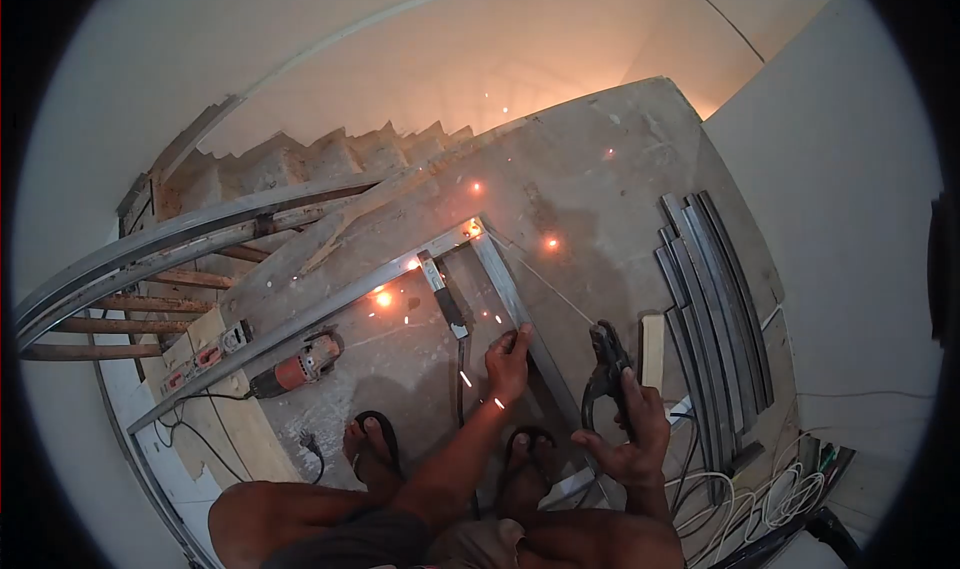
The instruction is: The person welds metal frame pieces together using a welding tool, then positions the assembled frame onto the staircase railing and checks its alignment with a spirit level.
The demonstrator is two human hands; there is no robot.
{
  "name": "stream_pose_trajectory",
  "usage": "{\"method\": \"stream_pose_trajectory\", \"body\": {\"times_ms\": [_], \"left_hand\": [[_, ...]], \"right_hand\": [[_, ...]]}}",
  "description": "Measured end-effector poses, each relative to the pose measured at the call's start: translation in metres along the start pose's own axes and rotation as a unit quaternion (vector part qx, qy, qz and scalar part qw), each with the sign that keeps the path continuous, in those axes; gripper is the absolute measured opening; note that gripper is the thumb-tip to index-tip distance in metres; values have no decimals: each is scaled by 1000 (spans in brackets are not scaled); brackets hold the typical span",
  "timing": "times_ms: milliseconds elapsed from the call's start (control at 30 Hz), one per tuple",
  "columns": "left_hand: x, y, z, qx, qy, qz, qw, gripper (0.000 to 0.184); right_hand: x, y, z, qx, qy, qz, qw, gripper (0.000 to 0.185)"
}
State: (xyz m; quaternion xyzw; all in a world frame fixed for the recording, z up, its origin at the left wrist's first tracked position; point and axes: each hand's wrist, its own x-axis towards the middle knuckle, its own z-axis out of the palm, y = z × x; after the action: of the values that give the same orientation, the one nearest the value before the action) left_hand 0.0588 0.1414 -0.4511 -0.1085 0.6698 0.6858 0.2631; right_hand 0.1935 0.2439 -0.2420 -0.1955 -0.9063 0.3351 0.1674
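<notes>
My right hand (638, 424) is closed round the handle of a black electrode holder (606, 374). A thin welding rod (545, 281) runs from its jaws to the corner of a metal tube frame (500, 274) on the floor. Bright sparks scatter round that corner and over the floor. My left hand (508, 367) is closed at the frame's right-hand bar, its fingertips against the tube. Inside the corner, a dark clamp-like piece with metal ends (446, 299) touches the long bar, and a cable leads from its lower end.
A red angle grinder (298, 367) and a spirit level (207, 357) lie to the left. Several metal tubes (715, 319) and a pale wooden block (652, 352) lie to the right. Coiled cables (790, 499) sit at lower right. Stairs (300, 164) and a curved metal railing (200, 234) stand beyond.
</notes>
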Motion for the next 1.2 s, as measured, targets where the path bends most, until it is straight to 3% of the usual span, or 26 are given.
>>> {"method": "stream_pose_trajectory", "body": {"times_ms": [333, 400, 533, 600, 700, 767, 800, 867, 900, 1033, 1100, 1200], "left_hand": [[7, -21, 1, -48, -3, 23, 999, 38], [6, -15, -6, 46, -26, 2, 999, 38], [0, 3, 1, 40, -4, 24, 999, 39], [1, 0, 0, 117, 27, 62, 991, 41], [1, 0, -4, 133, -9, 6, 991, 39], [7, -10, -3, 25, -30, -22, 999, 36], [6, -15, -3, 28, -30, -24, 999, 36], [8, -18, 2, -45, -29, 17, 998, 35], [9, -17, 2, -45, -28, 18, 998, 35], [5, -8, -4, -4, -34, -38, 999, 37], [0, -2, -3, -4, -45, -43, 998, 39], [-5, 13, 0, 7, -19, -66, 998, 43]], "right_hand": [[1, 0, 3, 15, -20, 5, 1000, 102], [3, -3, 2, 10, -4, 13, 1000, 99], [-3, 5, 3, -6, 2, 48, 999, 101], [-1, 11, 18, 202, 87, 159, 962, 104], [9, 38, 38, 231, 113, 138, 956, 96], [16, 43, 42, 445, 38, 316, 837, 83], [13, 46, 48, 446, 39, 319, 835, 83], [8, 61, 66, 564, 32, 384, 731, 65], [5, 66, 70, 579, 19, 404, 708, 57], [6, 57, 76, 572, 23, 392, 720, 59], [11, 53, 77, 545, 27, 372, 751, 72], [11, 53, 79, 566, 34, 371, 735, 72]]}}
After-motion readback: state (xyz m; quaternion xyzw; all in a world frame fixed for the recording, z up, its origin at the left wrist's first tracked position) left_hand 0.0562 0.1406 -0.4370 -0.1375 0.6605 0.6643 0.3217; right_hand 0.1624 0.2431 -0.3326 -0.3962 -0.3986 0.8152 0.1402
